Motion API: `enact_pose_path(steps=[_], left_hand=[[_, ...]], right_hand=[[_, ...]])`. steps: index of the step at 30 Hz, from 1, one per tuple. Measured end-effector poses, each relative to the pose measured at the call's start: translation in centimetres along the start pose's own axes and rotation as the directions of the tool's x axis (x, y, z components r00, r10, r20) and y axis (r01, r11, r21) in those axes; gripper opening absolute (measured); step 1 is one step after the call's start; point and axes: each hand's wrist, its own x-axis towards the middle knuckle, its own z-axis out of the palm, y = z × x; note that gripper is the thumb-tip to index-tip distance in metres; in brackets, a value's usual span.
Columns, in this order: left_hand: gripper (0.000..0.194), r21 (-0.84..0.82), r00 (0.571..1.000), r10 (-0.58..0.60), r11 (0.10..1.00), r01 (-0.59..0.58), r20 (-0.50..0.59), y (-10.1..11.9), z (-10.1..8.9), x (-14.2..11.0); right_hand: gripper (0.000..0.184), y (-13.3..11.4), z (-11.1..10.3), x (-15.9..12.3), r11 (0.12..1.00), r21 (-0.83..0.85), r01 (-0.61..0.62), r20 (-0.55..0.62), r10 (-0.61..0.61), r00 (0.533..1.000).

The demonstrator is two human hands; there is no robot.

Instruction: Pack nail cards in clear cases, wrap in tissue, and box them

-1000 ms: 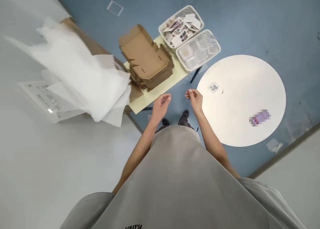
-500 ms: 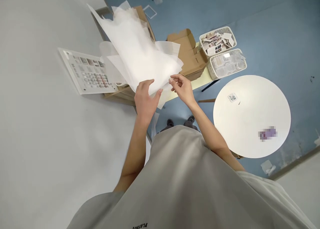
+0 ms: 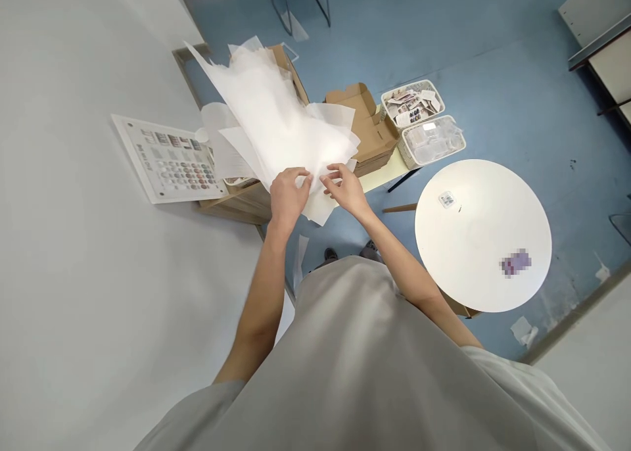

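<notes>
A loose pile of thin white paper sheets point(image 3: 280, 119) lies fanned out and creased in front of me. At its near edge, my left hand point(image 3: 288, 194) pinches the white paper between thumb and forefinger. Just to the right, my right hand point(image 3: 346, 189) has its thumb and fingers closed on the same edge, a short gap from the left. One sheet's corner hangs down below the hands. Whether one sheet or several are between my fingertips cannot be made out.
Flattened brown cardboard boxes point(image 3: 367, 135) are stacked right of the paper. Beyond stand two white baskets, one with printed cards point(image 3: 414, 106), one with clear plastic packs point(image 3: 434, 141). A round white table point(image 3: 483, 234) is at right; a sample board point(image 3: 170, 168) leans on the left wall.
Both hands have moved closer together at the paper's near edge. My left thumb and forefinger, apart before, have closed. The view has shifted, with more floor showing at the far side.
</notes>
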Motion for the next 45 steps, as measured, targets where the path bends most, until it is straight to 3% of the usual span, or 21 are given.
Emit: enact_pose_path(steps=[5,10,13,19,22,27,31,36,42,45], left_hand=[[0.026,-0.005,0.995,0.034,0.999,-0.034,0.098,-0.2,0.4,0.4],[0.013,-0.147,0.997,0.004,0.989,-0.017,-0.083,-0.1,0.0,-0.1],[0.010,-0.205,0.984,0.034,0.976,-0.069,-0.173,0.3,-0.8,-1.1],[0.018,-0.051,0.945,0.233,0.967,-0.251,-0.231,1.9,-2.4,-3.7],[0.023,0.009,0.942,0.269,0.962,-0.273,-0.199,2.6,-2.9,-4.7],[0.022,0.016,0.967,0.212,0.977,-0.212,-0.138,2.1,-2.8,-4.7],[0.015,0.012,0.980,0.121,0.993,-0.121,-0.159,1.3,-3.0,-4.5],[0.011,-0.096,0.971,0.062,0.992,-0.086,-0.230,1.4,-5.0,-5.0],[0.018,-0.297,0.913,0.010,0.944,-0.143,-0.409,1.9,-8.9,-6.4],[0.025,-0.403,0.816,-0.082,0.895,-0.193,-0.573,1.8,-11.4,-7.4]], right_hand=[[0.046,0.3,0.6,0.5,0.996,0.053,-0.071,-0.059,0.074,0.996],[0.050,0.7,0.7,0.3,0.996,0.083,-0.015,-0.069,0.021,0.997],[0.058,0.7,0.5,-0.2,0.995,0.102,0.007,-0.054,-0.001,0.999],[0.088,0.4,-1.0,-1.1,0.994,0.083,0.071,-0.144,-0.059,0.988],[0.088,-0.2,-2.1,-1.4,0.990,0.038,0.132,-0.202,-0.122,0.972],[0.067,-1.6,-3.0,-1.5,0.985,0.040,0.165,-0.165,-0.157,0.974],[0.072,-2.5,-3.2,-1.6,0.975,-0.007,0.224,-0.094,-0.223,0.970],[0.084,-2.5,-3.2,-1.0,0.973,0.018,0.232,-0.030,-0.231,0.972],[0.088,-1.4,-2.3,0.9,0.982,-0.019,0.189,0.060,-0.187,0.980],[0.084,-1.1,-2.0,1.3,0.978,-0.045,0.201,0.107,-0.195,0.975]])
